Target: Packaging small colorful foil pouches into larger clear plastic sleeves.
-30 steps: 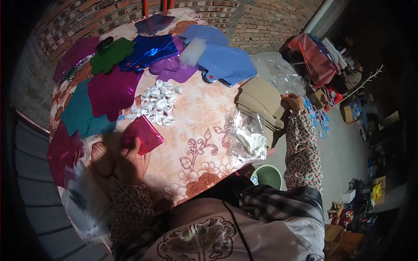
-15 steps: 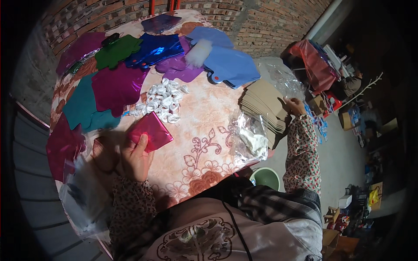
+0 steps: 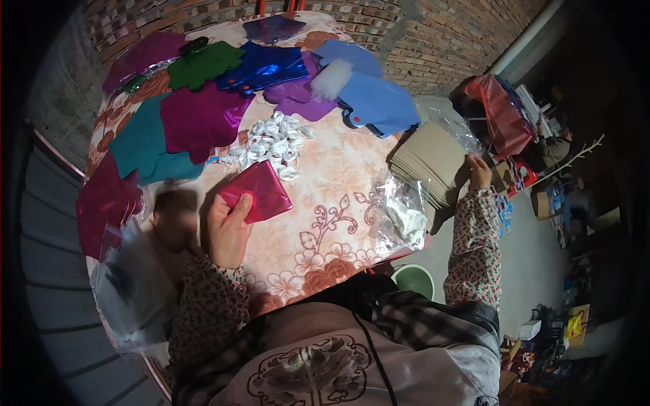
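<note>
My left hand (image 3: 229, 227) is closed on a flat, folded packet of shiny pink foil (image 3: 261, 193), the thumb lying across its top. The packet is over the table just in front of a heap of small white ribbon coils (image 3: 271, 142). At the table's right side my right hand (image 3: 480, 172) has its fingers closed at the far right corner of a fanned stack of brown paper sheets (image 3: 428, 161). The fingertips seem to pinch the top sheet's edge, though their grip is partly hidden. A clear bag with white contents (image 3: 401, 215) lies against the stack's near side.
Flat foil pieces lie around the table's far and left sides: teal (image 3: 139, 139), magenta (image 3: 203, 122), green (image 3: 205, 64), blue (image 3: 274, 66) and light blue (image 3: 382, 101). Clear plastic (image 3: 135, 298) covers the near left corner. A green bucket (image 3: 414, 281) stands below the table edge.
The whole view has shifted, so the table sits farther right and slightly higher in it. Both hands keep their holds; the brown top sheet shows more of its lit face beside my right hand.
</note>
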A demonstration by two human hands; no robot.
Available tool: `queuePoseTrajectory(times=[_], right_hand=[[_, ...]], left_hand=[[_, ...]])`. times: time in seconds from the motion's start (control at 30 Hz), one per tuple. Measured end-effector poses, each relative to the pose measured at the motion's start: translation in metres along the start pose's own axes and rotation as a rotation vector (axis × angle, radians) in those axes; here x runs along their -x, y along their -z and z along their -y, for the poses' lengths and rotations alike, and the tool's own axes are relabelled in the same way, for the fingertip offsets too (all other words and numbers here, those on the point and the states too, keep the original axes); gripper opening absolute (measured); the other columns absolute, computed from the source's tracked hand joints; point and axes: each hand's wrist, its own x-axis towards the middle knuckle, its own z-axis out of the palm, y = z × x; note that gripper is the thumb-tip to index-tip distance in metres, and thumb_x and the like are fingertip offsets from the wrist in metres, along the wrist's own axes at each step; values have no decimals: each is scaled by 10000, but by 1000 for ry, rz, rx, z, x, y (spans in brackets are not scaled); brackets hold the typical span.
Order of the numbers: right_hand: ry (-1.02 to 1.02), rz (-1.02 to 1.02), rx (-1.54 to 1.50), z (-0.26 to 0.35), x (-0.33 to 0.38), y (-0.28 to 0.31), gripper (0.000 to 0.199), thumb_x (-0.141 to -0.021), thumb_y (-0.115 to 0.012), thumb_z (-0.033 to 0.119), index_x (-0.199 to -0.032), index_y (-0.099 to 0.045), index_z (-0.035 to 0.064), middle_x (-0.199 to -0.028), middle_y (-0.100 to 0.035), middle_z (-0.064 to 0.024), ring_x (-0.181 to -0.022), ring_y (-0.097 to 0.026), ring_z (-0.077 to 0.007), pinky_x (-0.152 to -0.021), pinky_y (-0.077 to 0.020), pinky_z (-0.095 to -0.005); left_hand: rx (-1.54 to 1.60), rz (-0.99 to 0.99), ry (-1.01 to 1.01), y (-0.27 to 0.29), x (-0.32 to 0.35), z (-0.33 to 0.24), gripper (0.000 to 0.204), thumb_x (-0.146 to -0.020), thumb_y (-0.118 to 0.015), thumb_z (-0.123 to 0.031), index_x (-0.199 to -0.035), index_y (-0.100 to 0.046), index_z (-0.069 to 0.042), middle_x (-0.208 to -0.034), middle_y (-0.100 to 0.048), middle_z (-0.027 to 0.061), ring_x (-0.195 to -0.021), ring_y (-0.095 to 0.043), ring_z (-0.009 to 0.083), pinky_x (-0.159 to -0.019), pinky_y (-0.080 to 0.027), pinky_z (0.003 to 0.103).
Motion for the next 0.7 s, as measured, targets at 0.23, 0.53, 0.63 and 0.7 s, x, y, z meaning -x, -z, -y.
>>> queuePoseTrajectory(times=[0.23, 0.53, 0.63, 0.7], right_hand=[[159, 26, -245, 69, -2, 9, 239, -809, -694, 170, -949, -651, -18, -893, -656, -38, -814, -584, -94, -754, -437, -203], [230, 29, 282, 26, -28, -7, 241, -799, -700, 163, -935, -652, -29, -858, -658, -41, -766, -592, -105, -732, -447, -213], [139, 95, 288, 21, -30, -8, 231, -804, -693, 173, -928, -656, -18, -840, -656, -31, -755, -586, -102, -732, -443, -212], [103, 115, 214, 24, -33, -7, 224, -812, -686, 180, -941, -658, -1, -863, -657, -27, -765, -587, -106, -725, -446, -217]], left_hand=[[17, 11, -29, -5, 2, -1, 137, -898, -544, -45, -1030, -524, -14, -1052, -590, 59, -965, -557, 128, -883, -440, 280], [-86, 75, -57, -10, 11, 3, 138, -889, -571, -68, -1016, -551, -18, -995, -603, 41, -904, -553, 100, -842, -433, 253], [-97, 87, -47, -11, 10, 0, 145, -888, -575, -71, -1021, -556, -18, -989, -604, 36, -894, -551, 94, -830, -433, 246], [-116, 78, -51, -9, 10, -1, 144, -887, -574, -70, -1020, -557, -16, -984, -604, 32, -883, -551, 89, -822, -435, 242]])
